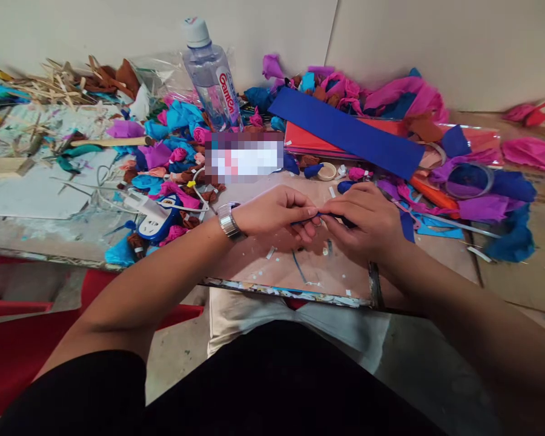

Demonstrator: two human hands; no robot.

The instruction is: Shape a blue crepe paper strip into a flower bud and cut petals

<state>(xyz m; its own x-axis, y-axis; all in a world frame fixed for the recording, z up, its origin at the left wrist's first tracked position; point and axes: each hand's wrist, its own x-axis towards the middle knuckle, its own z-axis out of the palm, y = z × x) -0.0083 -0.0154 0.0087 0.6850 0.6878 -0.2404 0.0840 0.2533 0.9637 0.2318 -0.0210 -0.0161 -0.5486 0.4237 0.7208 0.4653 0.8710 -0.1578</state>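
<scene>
My left hand (284, 212), with a metal watch (229, 221) on its wrist, is closed in a pinch on a small dark blue piece (318, 214). Touching it from the right, my right hand (363, 221) pinches the same piece between thumb and fingers. Most of the piece is hidden by the fingers. Both hands are over the near part of the brown table (281, 260). Behind them lie a dark blue strip (345, 130) on red sheets (300, 142) and a small round wooden-coloured dish (327, 172).
A water bottle (213, 85) stands behind the blurred rectangle (245, 160). Crumpled coloured paper (181, 115) is heaped along the table. At the left are a power strip (157, 224) with cables and wooden sticks (63, 85). A tape ring (470, 180) lies at the right.
</scene>
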